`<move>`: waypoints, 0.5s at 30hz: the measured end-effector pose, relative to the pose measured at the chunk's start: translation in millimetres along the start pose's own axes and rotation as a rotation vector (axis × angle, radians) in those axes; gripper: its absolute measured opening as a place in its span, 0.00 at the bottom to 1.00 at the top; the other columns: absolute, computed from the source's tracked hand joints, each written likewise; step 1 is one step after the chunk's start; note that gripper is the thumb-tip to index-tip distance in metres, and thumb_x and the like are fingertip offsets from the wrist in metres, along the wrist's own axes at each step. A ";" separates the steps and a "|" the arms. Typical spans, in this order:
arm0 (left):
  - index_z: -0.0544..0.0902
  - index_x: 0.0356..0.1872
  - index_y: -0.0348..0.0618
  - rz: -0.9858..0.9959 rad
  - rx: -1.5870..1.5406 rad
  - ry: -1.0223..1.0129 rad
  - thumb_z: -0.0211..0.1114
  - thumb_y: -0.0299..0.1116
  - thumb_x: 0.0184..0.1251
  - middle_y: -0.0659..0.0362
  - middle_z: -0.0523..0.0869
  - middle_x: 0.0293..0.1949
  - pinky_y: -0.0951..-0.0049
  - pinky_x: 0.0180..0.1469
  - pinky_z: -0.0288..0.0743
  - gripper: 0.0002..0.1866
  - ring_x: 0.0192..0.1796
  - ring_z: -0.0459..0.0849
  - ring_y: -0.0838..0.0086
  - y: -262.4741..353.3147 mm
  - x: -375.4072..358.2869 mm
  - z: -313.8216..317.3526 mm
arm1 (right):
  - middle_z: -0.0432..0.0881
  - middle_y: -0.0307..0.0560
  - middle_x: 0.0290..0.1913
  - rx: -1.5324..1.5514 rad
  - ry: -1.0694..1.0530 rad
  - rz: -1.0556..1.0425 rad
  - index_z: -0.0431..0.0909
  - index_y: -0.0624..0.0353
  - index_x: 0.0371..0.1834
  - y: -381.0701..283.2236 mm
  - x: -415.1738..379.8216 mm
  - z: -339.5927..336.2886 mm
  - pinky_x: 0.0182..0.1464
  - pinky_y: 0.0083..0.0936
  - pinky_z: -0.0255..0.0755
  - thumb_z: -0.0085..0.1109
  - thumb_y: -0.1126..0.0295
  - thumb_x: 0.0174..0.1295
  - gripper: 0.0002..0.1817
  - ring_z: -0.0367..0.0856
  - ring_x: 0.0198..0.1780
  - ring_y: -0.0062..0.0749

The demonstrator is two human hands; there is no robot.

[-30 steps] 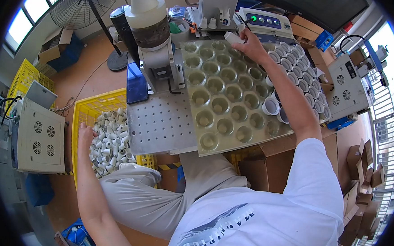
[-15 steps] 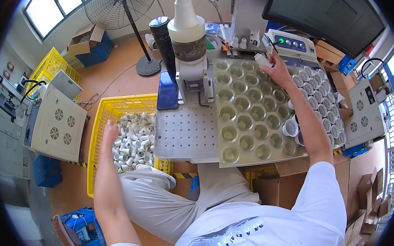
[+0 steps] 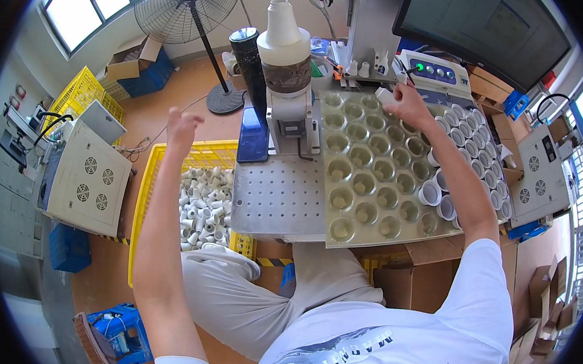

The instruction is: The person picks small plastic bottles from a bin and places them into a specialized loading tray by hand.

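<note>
At the far left, a beige metal control box (image 3: 88, 177) with round fan vents stands on the floor. Beside it a yellow plastic slatted crate (image 3: 145, 193) holds a loose heap of small white plastic caps (image 3: 200, 200). The left hand (image 3: 180, 127) is raised above the crate's far rim, fingers loosely curled; whether they enclose a cap cannot be told, since the palm faces away. To the right of those fingers lies a perforated grey metal plate (image 3: 272, 195), then a tan moulded tray (image 3: 372, 168) of round pockets, each sized to seat one cap upright. The right hand (image 3: 408, 104) rests at the tray's far edge, fingers closed on a small white cap (image 3: 385, 94). Beyond those fingertips sits a panel with a green lamp (image 3: 420, 66). Right of the tray, filled white cups (image 3: 470, 146) stand in rows.
</note>
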State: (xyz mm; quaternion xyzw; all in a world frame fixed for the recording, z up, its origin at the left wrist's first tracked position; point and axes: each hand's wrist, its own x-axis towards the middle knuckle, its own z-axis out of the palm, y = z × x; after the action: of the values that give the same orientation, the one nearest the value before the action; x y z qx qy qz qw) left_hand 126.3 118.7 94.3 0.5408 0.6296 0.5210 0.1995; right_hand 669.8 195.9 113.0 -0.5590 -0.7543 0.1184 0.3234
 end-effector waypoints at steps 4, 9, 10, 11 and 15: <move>0.76 0.25 0.31 0.172 0.056 0.089 0.52 0.29 0.56 0.51 0.76 0.40 0.68 0.47 0.70 0.10 0.44 0.79 0.68 172.3 42.4 69.5 | 0.65 0.36 0.23 0.337 -0.030 -0.027 0.65 0.57 0.21 -87.3 35.8 -34.3 0.29 0.22 0.59 0.71 0.60 0.47 0.21 0.62 0.27 0.21; 0.80 0.16 0.41 0.107 -0.166 -0.060 0.49 0.33 0.60 0.55 0.80 0.40 0.72 0.45 0.70 0.17 0.42 0.79 0.71 270.1 33.0 112.9 | 0.65 0.32 0.23 0.835 0.190 -0.312 0.67 0.55 0.22 -203.3 70.9 -32.7 0.28 0.18 0.58 0.70 0.59 0.52 0.20 0.61 0.26 0.15; 0.81 0.16 0.44 0.396 0.120 0.054 0.48 0.31 0.60 0.58 0.82 0.37 0.74 0.44 0.71 0.17 0.39 0.80 0.73 257.0 46.9 107.6 | 0.64 0.29 0.24 0.937 0.183 -0.357 0.67 0.53 0.23 -226.0 67.9 -27.3 0.28 0.16 0.57 0.70 0.59 0.54 0.19 0.61 0.27 0.13; 0.82 0.15 0.46 0.523 0.222 0.063 0.48 0.29 0.60 0.61 0.83 0.30 0.76 0.42 0.72 0.17 0.35 0.80 0.74 245.0 51.8 91.6 | 0.64 0.29 0.24 0.942 0.187 -0.353 0.67 0.53 0.23 -234.5 69.8 -17.8 0.28 0.16 0.57 0.70 0.59 0.54 0.19 0.61 0.27 0.13; 0.84 0.12 0.51 0.773 0.628 0.317 0.52 0.31 0.51 0.58 0.80 0.16 0.67 0.36 0.68 0.15 0.28 0.76 0.67 166.7 39.8 16.1 | 0.72 0.38 0.24 0.575 0.134 -0.380 0.71 0.59 0.24 -241.9 57.6 17.6 0.31 0.21 0.66 0.71 0.56 0.51 0.21 0.69 0.28 0.20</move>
State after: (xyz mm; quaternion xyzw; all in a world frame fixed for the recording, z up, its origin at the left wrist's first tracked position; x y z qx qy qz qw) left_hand 204.9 139.9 245.9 0.6819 0.5325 0.4181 -0.2769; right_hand 463.9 168.1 250.8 -0.3011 -0.7578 0.2269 0.5325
